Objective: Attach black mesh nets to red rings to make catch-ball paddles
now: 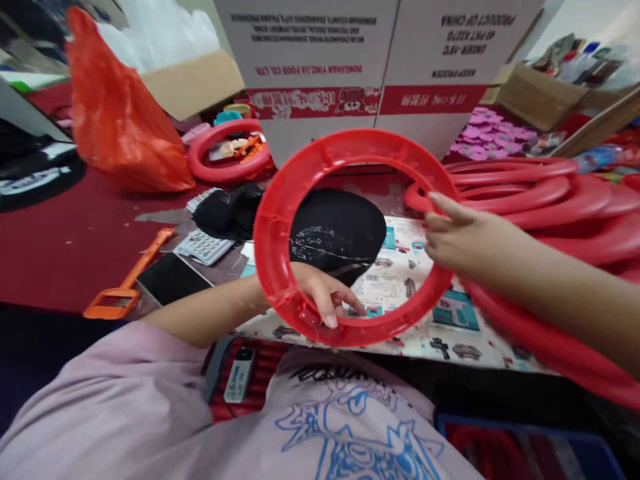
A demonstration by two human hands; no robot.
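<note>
A red plastic ring (274, 233), with its hollow, ribbed side towards me, is held up above the table. My left hand (323, 293) grips it at the lower left, the thumb on the inner rim near a small dark spot; part of the hand shows through the opening. On the right side, my right hand (453, 230) is closed around the rim, its index finger rather straight. Behind the ring lies a black, shiny cloth-like item (340, 227). Under it is a printed sheet (410, 280) with pictures of toys.
A white carton (320, 47) stands at the back. Red rings (540, 193) are piled at right, near pink flat pieces (493, 133). At left are an orange bag (120, 113), another ring (200, 157), an orange tool (135, 273), a phone (173, 279) and a calculator (205, 247).
</note>
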